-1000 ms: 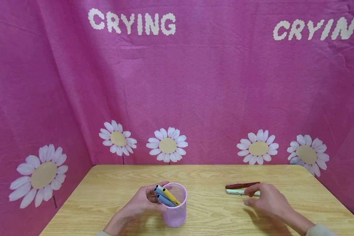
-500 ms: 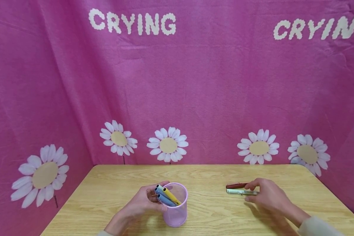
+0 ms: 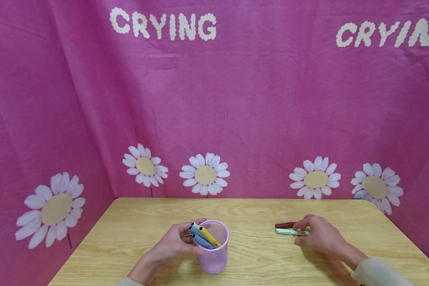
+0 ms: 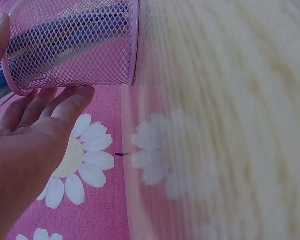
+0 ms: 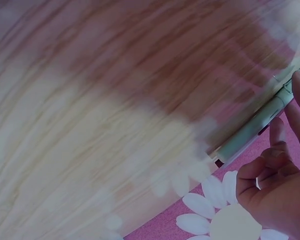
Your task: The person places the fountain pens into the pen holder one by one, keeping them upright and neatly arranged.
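In the head view, my left hand (image 3: 173, 242) holds a pink mesh pen cup (image 3: 214, 260) by its left side, thumb near the rim. The cup stands upright on the table. Inside lean several pens, among them a yellow pen (image 3: 210, 237) and a blue pen (image 3: 201, 241). Over to the right, my right hand (image 3: 323, 236) pinches a pale green pen (image 3: 285, 231) between thumb and fingers. This pen lies on the wood, its clip visible in the right wrist view. Just behind it lies a dark red pen (image 3: 284, 225), partly hidden by my fingers.
A light wood-grain table (image 3: 250, 210) spreads under both hands. Behind and at the sides hangs a magenta cloth (image 3: 250, 119) printed with white daisies and lettering. Table surface lies between the cup and the two pens.
My right hand has shifted slightly left along the pale green pen, and its fingers have come round it. The left hand and the cup have stayed put. The head view has moved slightly.
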The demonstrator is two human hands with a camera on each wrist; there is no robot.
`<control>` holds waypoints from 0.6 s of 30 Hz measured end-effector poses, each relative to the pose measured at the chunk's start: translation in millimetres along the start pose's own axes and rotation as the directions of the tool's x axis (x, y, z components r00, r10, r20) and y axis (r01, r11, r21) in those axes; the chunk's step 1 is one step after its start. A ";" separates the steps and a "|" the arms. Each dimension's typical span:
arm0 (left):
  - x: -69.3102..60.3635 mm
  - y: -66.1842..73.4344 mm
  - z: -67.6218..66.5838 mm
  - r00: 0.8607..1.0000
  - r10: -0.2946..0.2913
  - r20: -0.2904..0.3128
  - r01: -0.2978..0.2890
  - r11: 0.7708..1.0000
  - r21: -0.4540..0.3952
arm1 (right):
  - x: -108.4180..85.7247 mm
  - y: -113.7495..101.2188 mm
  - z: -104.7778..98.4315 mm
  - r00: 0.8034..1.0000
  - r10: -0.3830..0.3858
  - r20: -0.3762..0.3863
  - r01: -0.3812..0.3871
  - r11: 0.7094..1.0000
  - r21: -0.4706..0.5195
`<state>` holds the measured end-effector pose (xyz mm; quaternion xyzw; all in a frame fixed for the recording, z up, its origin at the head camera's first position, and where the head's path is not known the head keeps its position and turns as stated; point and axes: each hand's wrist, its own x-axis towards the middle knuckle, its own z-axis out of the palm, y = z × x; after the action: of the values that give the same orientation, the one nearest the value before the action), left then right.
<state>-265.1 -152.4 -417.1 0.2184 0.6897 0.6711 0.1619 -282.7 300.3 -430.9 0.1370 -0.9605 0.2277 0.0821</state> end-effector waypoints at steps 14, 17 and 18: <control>1.1 2.1 0.2 1.000 -0.014 0.003 0.014 1.000 0.002 | -2.2 -1.6 0.3 1.000 -0.010 0.007 0.009 0.998 0.064; 1.0 1.9 0.0 1.000 -0.009 0.003 0.009 1.000 0.004 | -2.4 -0.8 0.5 1.000 -0.024 0.007 0.024 0.998 0.062; 1.0 1.9 -0.1 1.000 -0.006 0.005 0.006 1.000 0.005 | -2.5 -0.6 0.7 1.000 -0.029 0.009 0.029 0.998 0.063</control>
<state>-265.8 -151.9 -415.2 0.2183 0.6917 0.6683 0.1652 -280.2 300.1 -431.8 0.1545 -0.9513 0.2557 0.0763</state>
